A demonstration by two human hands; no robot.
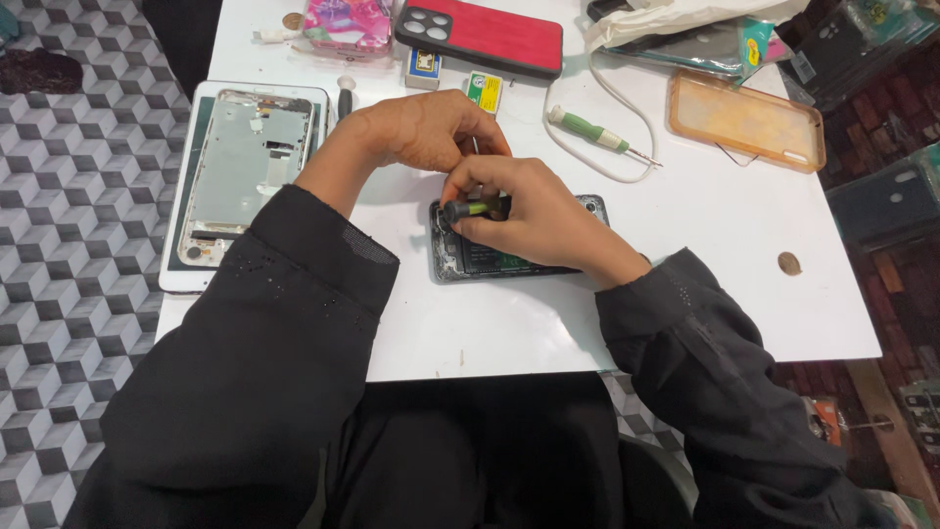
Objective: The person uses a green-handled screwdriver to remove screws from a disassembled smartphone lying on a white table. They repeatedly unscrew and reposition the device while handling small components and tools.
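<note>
Step in hand, as judged: screw work on the opened phone; right hand grips the green-handled screwdriver; left hand curls closed just above, its grip not discernible; next move calls for steady vertical pressure.

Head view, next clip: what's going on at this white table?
A person in black sleeves works on an opened phone lying on the white table. The right hand grips a green-handled screwdriver over the phone's upper end, and the left hand rests just above it. A second green screwdriver lies further back, near an orange phone case and a red phone case. A stripped tablet frame sits at the left.
</note>
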